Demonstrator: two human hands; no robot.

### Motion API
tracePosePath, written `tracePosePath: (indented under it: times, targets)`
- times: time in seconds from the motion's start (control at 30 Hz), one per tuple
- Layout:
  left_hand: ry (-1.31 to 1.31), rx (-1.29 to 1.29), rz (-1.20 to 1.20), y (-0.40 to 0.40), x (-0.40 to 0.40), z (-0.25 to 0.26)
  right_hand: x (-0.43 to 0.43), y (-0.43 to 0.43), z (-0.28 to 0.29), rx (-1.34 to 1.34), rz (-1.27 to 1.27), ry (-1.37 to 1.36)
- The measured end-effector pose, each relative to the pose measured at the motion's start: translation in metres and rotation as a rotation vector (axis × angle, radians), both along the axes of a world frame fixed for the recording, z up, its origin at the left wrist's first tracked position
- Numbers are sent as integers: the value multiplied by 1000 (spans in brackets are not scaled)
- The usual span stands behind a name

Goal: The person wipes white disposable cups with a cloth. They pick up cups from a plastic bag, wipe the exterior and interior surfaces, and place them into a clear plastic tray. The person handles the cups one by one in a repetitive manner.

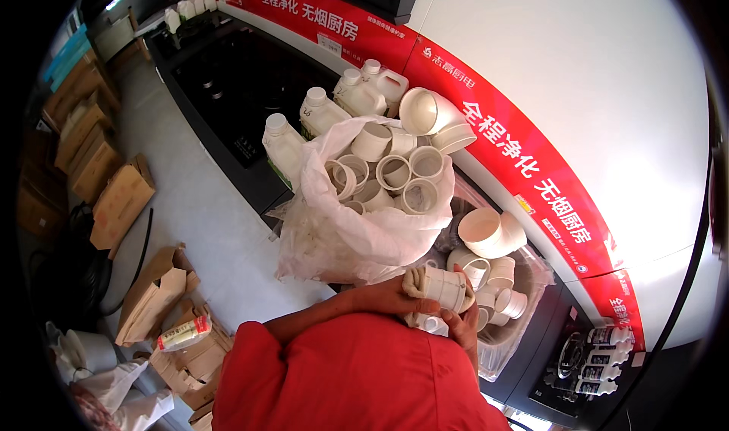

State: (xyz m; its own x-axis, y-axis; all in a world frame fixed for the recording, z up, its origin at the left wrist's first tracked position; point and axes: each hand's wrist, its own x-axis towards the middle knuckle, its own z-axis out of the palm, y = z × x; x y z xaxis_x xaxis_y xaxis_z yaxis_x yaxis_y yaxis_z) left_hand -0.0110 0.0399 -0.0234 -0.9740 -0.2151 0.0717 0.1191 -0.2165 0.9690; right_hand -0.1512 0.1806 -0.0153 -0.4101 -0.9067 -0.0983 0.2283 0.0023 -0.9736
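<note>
Close to my chest, a white plastic pipe coupling (445,288) is held between both hands. My left hand (401,299) grips its left end, together with a beige cloth (414,283) that pokes out of both ends. At the right end, the fingers of my right hand (464,327) close around the coupling. In front stands a white woven plastic bag (364,240), its mouth wide and full of white pipe fittings (393,170). To the right, more fittings (501,271) lie in a film-wrapped basin (527,334), with a large elbow (491,233) on top.
White jugs (285,146) stand beside the bag on a black cooktop counter (228,100). Another large elbow (435,118) leans by the red printed wall strip (501,129). Cardboard boxes (154,294) line the floor at left. Small bottles (603,362) stand at far right.
</note>
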Motion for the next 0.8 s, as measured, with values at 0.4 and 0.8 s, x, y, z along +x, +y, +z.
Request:
tracePosePath:
  times: [0.4,0.8]
  targets:
    - [-39,84,68,1,1,-9,8,-4,12,-40,-116,-41]
    - [49,-63,249,4,2,2,5,2,10,-20,-205,-36]
